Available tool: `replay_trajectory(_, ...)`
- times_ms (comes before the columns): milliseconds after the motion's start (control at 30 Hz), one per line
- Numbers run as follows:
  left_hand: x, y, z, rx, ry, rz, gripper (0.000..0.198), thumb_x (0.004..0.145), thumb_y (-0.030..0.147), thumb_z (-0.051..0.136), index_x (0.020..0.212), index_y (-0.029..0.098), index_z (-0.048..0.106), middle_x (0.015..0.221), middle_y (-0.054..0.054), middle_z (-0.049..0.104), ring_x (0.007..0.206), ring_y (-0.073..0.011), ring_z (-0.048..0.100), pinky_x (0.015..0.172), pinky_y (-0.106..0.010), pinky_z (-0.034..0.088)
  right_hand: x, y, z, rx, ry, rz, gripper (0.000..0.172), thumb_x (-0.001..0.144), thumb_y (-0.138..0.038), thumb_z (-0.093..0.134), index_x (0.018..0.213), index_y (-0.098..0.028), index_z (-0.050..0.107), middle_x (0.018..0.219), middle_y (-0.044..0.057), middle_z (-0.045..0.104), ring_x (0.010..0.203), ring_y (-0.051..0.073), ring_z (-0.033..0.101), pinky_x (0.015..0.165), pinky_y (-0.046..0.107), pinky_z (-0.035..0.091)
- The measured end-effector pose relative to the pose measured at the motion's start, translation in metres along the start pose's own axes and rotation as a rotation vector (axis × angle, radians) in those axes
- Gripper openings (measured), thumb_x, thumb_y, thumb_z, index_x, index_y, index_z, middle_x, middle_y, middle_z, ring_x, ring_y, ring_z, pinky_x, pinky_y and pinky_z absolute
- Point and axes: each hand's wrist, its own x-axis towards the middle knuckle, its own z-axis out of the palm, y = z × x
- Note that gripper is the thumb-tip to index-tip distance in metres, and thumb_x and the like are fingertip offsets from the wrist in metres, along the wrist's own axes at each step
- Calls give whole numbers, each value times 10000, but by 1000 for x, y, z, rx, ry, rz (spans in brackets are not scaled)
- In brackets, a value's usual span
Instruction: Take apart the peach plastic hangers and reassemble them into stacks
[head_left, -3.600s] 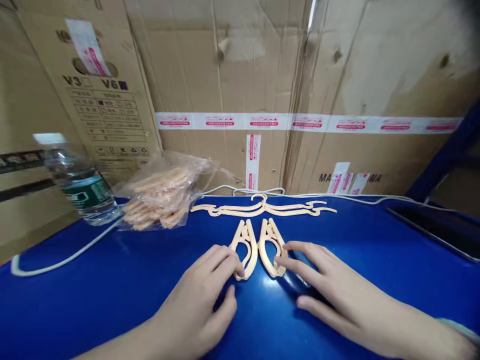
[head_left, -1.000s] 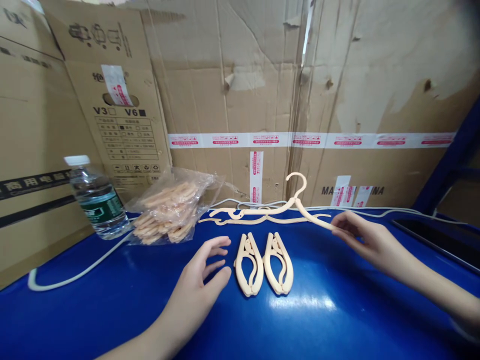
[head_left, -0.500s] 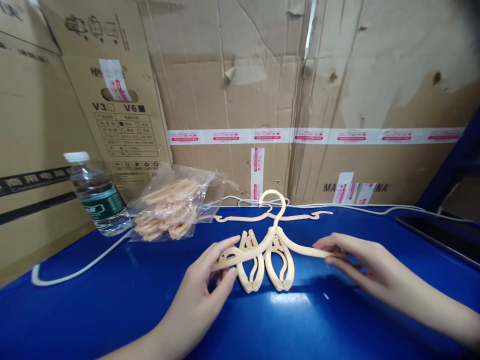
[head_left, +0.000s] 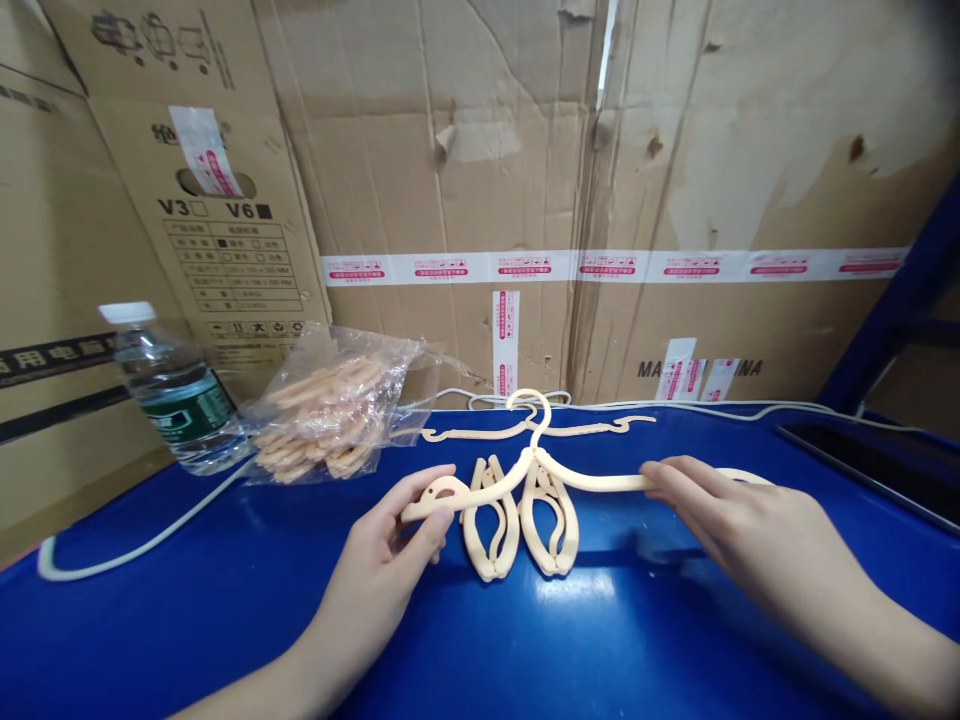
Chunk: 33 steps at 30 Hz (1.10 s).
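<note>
I hold a cream plastic hanger (head_left: 592, 480) spread wide just above the blue table (head_left: 225, 600). My left hand (head_left: 386, 560) pinches its left arm end. My right hand (head_left: 739, 520) grips its right arm, whose tip sticks out past my fingers. The hook (head_left: 529, 408) points up and away. Under the hanger lie two folded cream hangers (head_left: 517, 520) side by side. Another unfolded hanger (head_left: 600, 427) lies flat behind them near the cardboard wall.
A clear plastic bag of cream hangers (head_left: 330, 410) and a water bottle (head_left: 176, 395) stand at the back left. A white cable (head_left: 142, 545) runs along the table's left and back. Cardboard boxes (head_left: 525, 180) wall the back. A dark flat device (head_left: 870, 455) lies at right.
My right hand lifted one unfolded hanger from the back and brought it forward. My left hand took its other end. Now it is held wider and lower over the two folded hangers.
</note>
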Motion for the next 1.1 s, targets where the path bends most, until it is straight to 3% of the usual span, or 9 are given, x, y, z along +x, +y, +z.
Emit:
replay_trajectory(167, 1, -2, -1, -14, 19, 1, 475, 837, 475, 624, 1225, 205, 577, 810, 0, 599, 635, -131, 515, 639, -258, 469, -2, -16, 2, -17, 15, -26, 363, 854, -46, 334, 1030, -172, 625, 1160, 156, 620, 613, 179, 637, 442, 263, 457)
replay_trajectory(333, 2, -6, -3, -34, 10, 9, 458, 856, 456, 615, 1241, 212, 568, 742, 22, 578, 646, -131, 514, 650, -245, 455, 2, -26, 5, 547, 29, 93, 450, 949, -157, 376, 1389, -247, 414, 1307, 147, 497, 786, 154, 656, 652, 284, 571)
replay_trajectory(400, 1, -6, -4, -31, 17, 11, 449, 850, 455, 624, 1230, 219, 581, 749, 23, 591, 645, -126, 516, 649, -237, 453, 5, -24, 7, 820, 0, 230, 444, 950, -257, 454, 1391, -254, 405, 1254, 134, 534, 749, 139, 643, 639, 271, 581)
replay_trajectory(500, 1, -5, -3, -33, 20, 13, 443, 832, 452, 650, 1213, 229, 602, 770, 19, 626, 639, -120, 533, 655, -229, 464, 8, -17, 10, 1123, -126, 409, 405, 906, -391, 553, 1268, -210, 533, 1076, 110, 647, 763, 177, 649, 627, 289, 585)
replay_trajectory(633, 2, -4, -2, -101, 38, 14, 450, 796, 422, 697, 1189, 220, 613, 848, -6, 674, 737, -148, 623, 765, -257, 523, 13, -9, 9, 1318, -218, 509, 392, 831, -476, 645, 1095, -186, 664, 958, 90, 711, 901, 248, 652, 824, 383, 545)
replay_trajectory(800, -2, -1, 5, -254, 18, -45, 508, 771, 391, 728, 1228, 242, 565, 915, -9, 639, 858, -188, 648, 725, -282, 591, 13, -20, 6, 1507, -245, 683, 472, 803, -479, 683, 1170, -189, 625, 939, 74, 699, 820, 206, 637, 765, 351, 521)
replay_trajectory(933, -11, 6, 14, -265, -136, -48, 485, 805, 357, 697, 1242, 244, 519, 933, -19, 627, 807, -175, 646, 664, -271, 593, 12, -38, 5, 1717, -190, 667, 478, 836, -392, 691, 1221, -269, 435, 809, -16, 646, 648, 116, 568, 626, 253, 483)
replay_trajectory(1033, -15, 9, 20, -258, -181, 1, 463, 826, 340, 670, 1247, 248, 501, 875, -6, 605, 763, -166, 638, 639, -262, 578, 12, -48, 0, 1777, -239, 578, 290, 859, -361, 675, 1017, -259, 455, 791, -31, 628, 665, 106, 571, 628, 230, 477)
replay_trajectory(1100, -16, 9, 22, -240, -176, 31, 461, 837, 321, 659, 1257, 256, 481, 845, 0, 605, 759, -158, 631, 636, -240, 561, 13, -53, -7, 1761, -352, 471, 207, 871, -357, 661, 886, -222, 505, 823, -12, 626, 743, 113, 592, 689, 233, 491)
